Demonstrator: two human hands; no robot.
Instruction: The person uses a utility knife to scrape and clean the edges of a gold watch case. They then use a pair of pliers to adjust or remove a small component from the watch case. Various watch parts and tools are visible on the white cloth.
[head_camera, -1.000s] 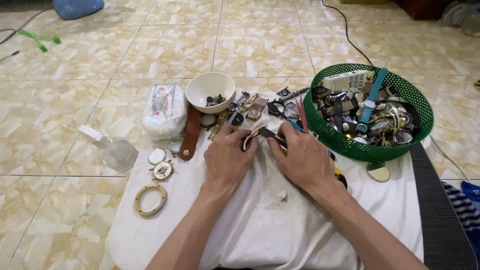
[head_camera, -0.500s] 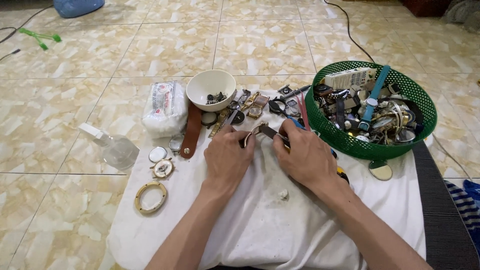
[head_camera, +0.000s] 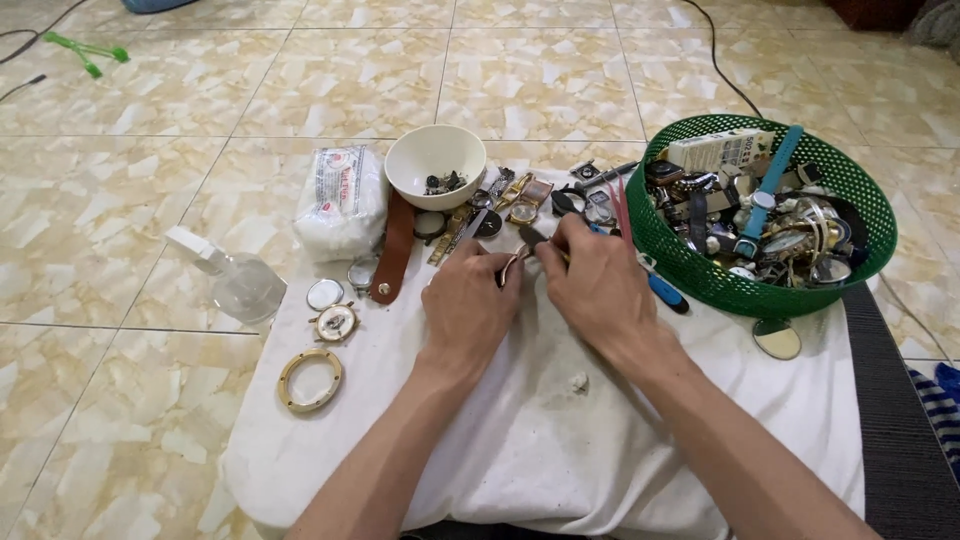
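Beige marbled floor tiles (head_camera: 560, 70) surround a low surface covered with a white cloth (head_camera: 560, 440). At its middle the left hand (head_camera: 468, 312) pinches a small watch piece (head_camera: 512, 262) while the right hand (head_camera: 592, 285) grips a thin dark tool (head_camera: 532, 237) touching it. Far of the hands sit a white bowl (head_camera: 435, 165) and loose watches (head_camera: 520, 195), with a green basket (head_camera: 850, 190) of watches to the right and a clear bottle (head_camera: 235, 280) on the left.

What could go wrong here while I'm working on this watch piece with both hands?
The small watch piece pinched between the left hand and right hand could slip and vanish among the loose watches just beyond. The white bowl of tiny parts sits near the cloth's far edge; a knock might scatter them over the tiled floor.
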